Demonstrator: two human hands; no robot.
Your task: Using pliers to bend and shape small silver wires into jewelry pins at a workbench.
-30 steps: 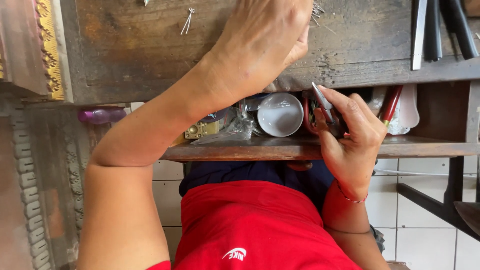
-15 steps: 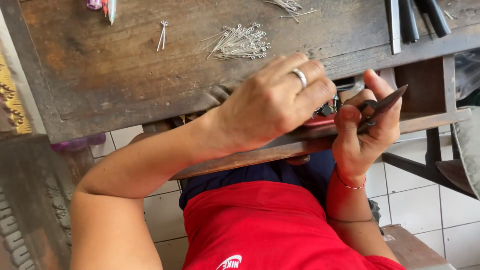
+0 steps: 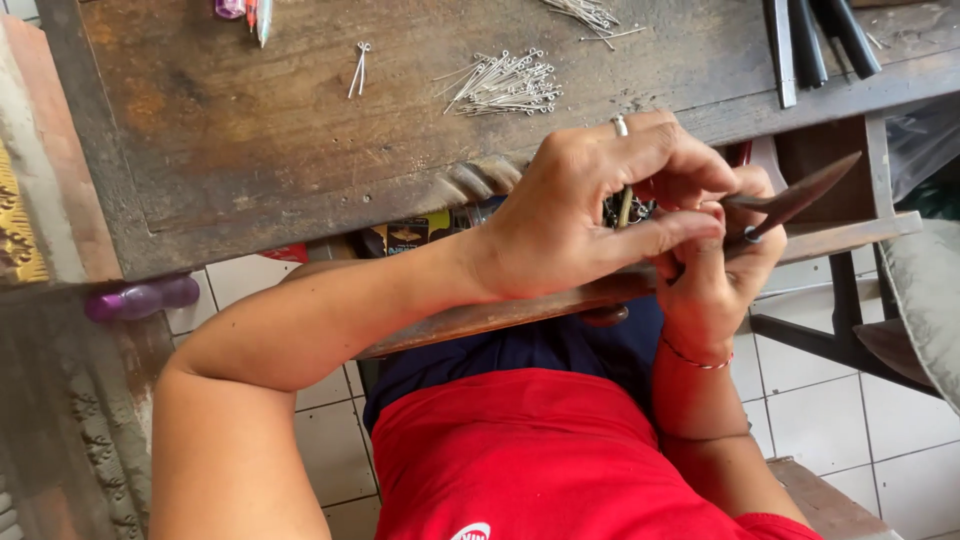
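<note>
Pin pile (image 3: 505,82) on bench (image 3: 250,150), behind hands (image 3: 640,215) w/ pliers (image 3: 790,200).

A heap of metal eye pins (image 3: 502,82) is spread on the worn wooden workbench (image 3: 250,150) (two loose pins (image 3: 358,68) lie apart), with dark tool handles (image 3: 820,40) laid at its far corner.

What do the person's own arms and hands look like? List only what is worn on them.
Both arms are bare, with no sleeves reaching the forearms. The left hand wears a plain silver ring on one finger. The right hand has no visible ring; a thin reddish bracelet circles its wrist. No gloves or watch show.
</note>
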